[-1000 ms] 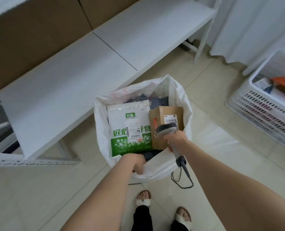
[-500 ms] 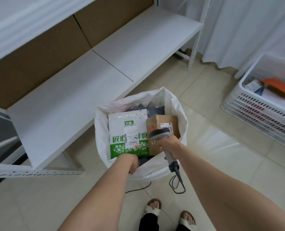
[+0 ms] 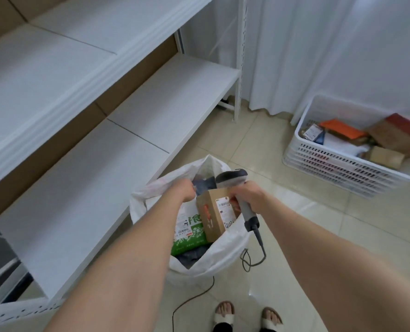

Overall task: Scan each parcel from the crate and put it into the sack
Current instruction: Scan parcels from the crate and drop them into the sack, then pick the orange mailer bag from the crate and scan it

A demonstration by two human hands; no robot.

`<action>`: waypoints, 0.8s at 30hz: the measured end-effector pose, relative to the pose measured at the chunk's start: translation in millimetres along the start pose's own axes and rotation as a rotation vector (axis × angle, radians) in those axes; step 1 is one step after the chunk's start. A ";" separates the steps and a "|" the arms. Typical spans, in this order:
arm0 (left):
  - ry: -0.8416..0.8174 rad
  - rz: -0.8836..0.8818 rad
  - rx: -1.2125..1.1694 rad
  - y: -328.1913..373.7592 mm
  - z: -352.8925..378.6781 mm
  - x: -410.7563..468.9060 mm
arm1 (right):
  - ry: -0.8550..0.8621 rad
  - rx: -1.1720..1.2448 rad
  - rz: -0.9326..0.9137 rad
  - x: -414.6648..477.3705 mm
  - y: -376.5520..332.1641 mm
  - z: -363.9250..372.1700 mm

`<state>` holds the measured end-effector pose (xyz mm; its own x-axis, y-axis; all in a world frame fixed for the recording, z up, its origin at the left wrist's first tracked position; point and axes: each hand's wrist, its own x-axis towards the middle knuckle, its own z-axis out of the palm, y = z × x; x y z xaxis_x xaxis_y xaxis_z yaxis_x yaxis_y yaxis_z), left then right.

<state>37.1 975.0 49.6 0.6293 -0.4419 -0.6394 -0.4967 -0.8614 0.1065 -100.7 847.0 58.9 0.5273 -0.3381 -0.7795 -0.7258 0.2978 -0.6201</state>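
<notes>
Behind the left hand (image 3: 183, 191) and the right hand (image 3: 247, 197) both forearms are bare from the wrist back to the edge of view (the wide lens swells them as they near it). Far below the hands, two feet wear white open-toed sandals, each with one broad strap across the instep and the toes showing beyond it. The left sandal (image 3: 224, 317) lies almost straight below the right hand, the right sandal (image 3: 273, 320) a little to that hand's right. Dark trouser legs (image 3: 221, 328) begin just behind the straps, cut off by the bottom edge
</notes>
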 end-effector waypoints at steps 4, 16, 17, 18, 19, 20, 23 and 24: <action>0.001 -0.001 -0.007 45.4 -31.9 3.4 | 0.005 0.067 -0.041 -13.0 -14.8 -40.8; 0.157 0.160 0.000 322.9 -91.0 57.9 | 0.176 0.402 -0.116 8.4 -41.1 -294.9; 0.168 0.168 -0.013 350.7 -92.5 63.3 | 0.198 0.452 -0.125 10.3 -42.7 -320.6; 0.176 0.179 -0.026 376.9 -92.9 68.6 | 0.222 0.500 -0.131 12.6 -44.8 -344.7; 0.181 0.195 -0.038 401.8 -92.6 73.3 | 0.253 0.538 -0.128 15.3 -46.0 -367.6; 0.184 0.213 -0.044 426.1 -92.5 78.4 | 0.285 0.565 -0.121 18.9 -48.2 -389.6; 0.186 0.282 -0.022 490.5 -91.6 97.7 | 0.347 0.636 -0.101 30.9 -54.7 -447.0; 0.184 0.299 -0.015 510.4 -92.2 107.4 | 0.368 0.664 -0.095 36.8 -57.7 -464.7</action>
<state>-93.7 464.8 105.5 0.5551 -0.7119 -0.4301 -0.6674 -0.6899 0.2804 -244.7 402.5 107.0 0.3084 -0.6305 -0.7123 -0.2050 0.6871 -0.6970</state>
